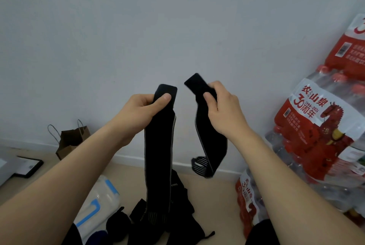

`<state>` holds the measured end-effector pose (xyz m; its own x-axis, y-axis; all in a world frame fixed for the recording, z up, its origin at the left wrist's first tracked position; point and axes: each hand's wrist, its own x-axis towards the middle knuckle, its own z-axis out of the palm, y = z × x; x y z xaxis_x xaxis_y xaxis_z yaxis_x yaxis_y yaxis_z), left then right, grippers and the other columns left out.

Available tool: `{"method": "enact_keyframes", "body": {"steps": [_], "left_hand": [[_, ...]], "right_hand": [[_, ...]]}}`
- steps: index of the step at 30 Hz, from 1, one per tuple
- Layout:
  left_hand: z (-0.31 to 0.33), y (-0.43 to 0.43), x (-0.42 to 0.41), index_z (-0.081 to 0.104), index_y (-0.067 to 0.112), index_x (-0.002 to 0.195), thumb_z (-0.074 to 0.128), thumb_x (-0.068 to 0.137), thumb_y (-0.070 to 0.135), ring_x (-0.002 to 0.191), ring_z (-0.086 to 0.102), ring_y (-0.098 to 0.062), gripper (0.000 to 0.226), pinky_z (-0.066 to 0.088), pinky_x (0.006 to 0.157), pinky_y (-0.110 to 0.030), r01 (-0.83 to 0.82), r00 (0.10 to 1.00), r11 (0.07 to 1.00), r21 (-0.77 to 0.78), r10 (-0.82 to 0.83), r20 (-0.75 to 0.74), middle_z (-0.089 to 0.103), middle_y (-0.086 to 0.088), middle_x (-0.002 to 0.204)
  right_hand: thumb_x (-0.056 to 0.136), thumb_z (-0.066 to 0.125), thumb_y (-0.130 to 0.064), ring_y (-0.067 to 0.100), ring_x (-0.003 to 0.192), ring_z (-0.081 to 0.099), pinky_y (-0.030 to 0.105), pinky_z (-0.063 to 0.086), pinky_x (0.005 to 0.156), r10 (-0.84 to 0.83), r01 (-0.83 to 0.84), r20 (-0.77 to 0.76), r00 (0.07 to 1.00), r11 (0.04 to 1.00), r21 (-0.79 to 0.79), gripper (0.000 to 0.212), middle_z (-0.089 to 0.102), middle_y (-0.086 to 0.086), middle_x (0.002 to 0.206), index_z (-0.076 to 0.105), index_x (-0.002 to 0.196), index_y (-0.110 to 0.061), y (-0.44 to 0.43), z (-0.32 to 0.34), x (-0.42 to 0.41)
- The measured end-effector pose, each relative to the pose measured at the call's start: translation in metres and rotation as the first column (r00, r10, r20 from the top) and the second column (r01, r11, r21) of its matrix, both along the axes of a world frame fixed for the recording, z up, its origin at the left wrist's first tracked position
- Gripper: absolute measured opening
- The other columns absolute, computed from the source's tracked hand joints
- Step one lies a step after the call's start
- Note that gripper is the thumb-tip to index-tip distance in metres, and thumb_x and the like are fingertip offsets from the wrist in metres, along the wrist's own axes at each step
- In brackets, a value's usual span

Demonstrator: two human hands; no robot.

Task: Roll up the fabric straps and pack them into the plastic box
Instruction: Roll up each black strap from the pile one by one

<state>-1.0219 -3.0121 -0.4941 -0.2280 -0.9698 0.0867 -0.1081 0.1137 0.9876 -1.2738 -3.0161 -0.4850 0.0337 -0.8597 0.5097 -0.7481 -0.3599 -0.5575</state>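
I hold two black fabric straps up in front of the wall. My left hand [141, 113] pinches the top end of a long strap [159, 157] that hangs straight down to the floor. My right hand [223, 110] grips a second, shorter strap [211, 146] whose striped lower end curls up in the air. Several more black straps [173, 211] lie in a heap on the floor below. The clear plastic box [98, 203] with blue clips lies on the floor at lower left, and a dark rolled bundle [116, 223] sits beside it.
Shrink-wrapped packs of bottled water with red labels [316, 126] are stacked on the right, another pack [248, 201] on the floor. A brown paper bag [71, 140] stands against the wall at left, and a black-framed flat item [29, 166] lies further left.
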Motion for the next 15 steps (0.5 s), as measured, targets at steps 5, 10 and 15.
{"method": "enact_keyframes", "body": {"steps": [5,10,15], "left_hand": [[-0.002,0.009,-0.003,0.084,0.014,0.106,0.074,0.093,0.051,0.105,0.079,-0.025,0.040,0.064,0.091,-0.033,0.269,0.956,0.961,0.064,-0.275,0.105,0.081,-0.003,0.115],[-0.005,0.020,-0.015,0.086,0.015,0.098,0.074,0.096,0.043,0.103,0.076,-0.009,0.031,0.054,0.091,-0.017,0.429,0.861,0.897,0.107,-0.442,0.252,0.081,0.009,0.112],[-0.005,0.019,-0.013,0.084,0.010,0.096,0.076,0.096,0.050,0.087,0.074,-0.014,0.041,0.056,0.086,-0.026,0.419,0.841,0.892,0.171,-0.452,0.296,0.079,-0.003,0.093]], "right_hand": [[0.113,0.046,-0.027,0.006,0.079,0.061,0.020,0.044,0.063,-0.043,0.053,0.212,0.976,0.998,-0.042,0.004,0.062,-0.005,0.089,0.046,0.116,-0.025,-0.003,0.001,0.003],[0.112,0.053,-0.026,0.024,0.110,0.073,0.045,0.063,0.096,-0.144,-0.052,0.779,0.610,0.974,0.220,0.021,0.072,0.011,0.119,0.057,0.128,-0.014,-0.008,0.012,0.013],[0.110,0.052,-0.010,0.024,0.080,0.082,0.036,0.066,0.064,-0.236,-0.188,0.968,0.084,0.950,0.248,0.019,0.083,0.013,0.095,0.070,0.113,-0.005,-0.005,0.019,0.003]]}}
